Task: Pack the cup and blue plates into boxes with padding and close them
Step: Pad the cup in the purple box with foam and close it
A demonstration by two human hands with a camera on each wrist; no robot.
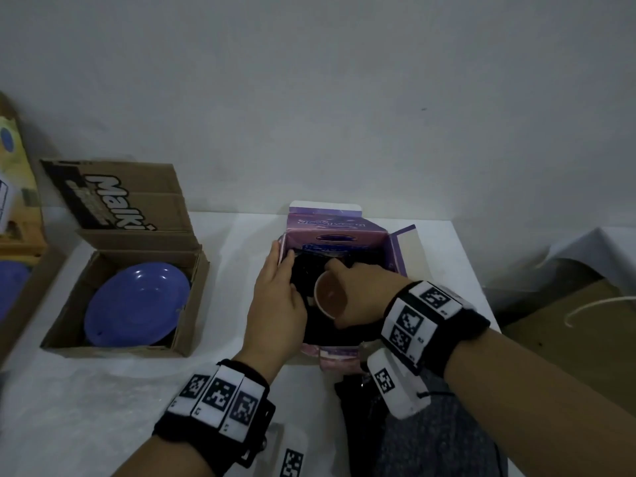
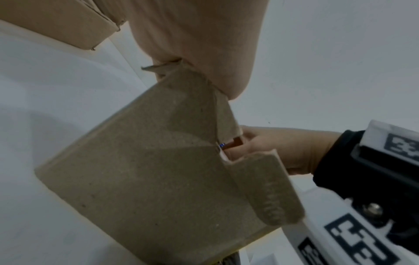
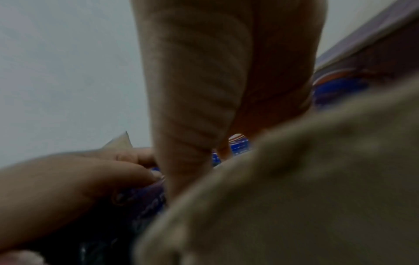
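A purple box (image 1: 339,233) stands open at the table's middle, lined with black padding (image 1: 308,270). My right hand (image 1: 349,287) grips a ribbed cup (image 1: 327,295) with a brown inside, held low in the box mouth above the padding. My left hand (image 1: 283,259) holds the box's left wall, thumb inside and fingers outside. The left wrist view shows the box's grey side (image 2: 147,179) and the right hand (image 2: 283,148). Close up in the right wrist view are the cup (image 3: 192,89) and the left hand (image 3: 68,182). A blue plate (image 1: 137,304) lies in an open cardboard box (image 1: 113,350) at the left.
Another blue plate (image 1: 10,290) shows at the far left edge beside a yellow carton (image 1: 13,160). A brown paper bag (image 1: 568,325) sits beyond the table's right edge. Dark cloth (image 1: 358,411) lies at the near edge below the purple box.
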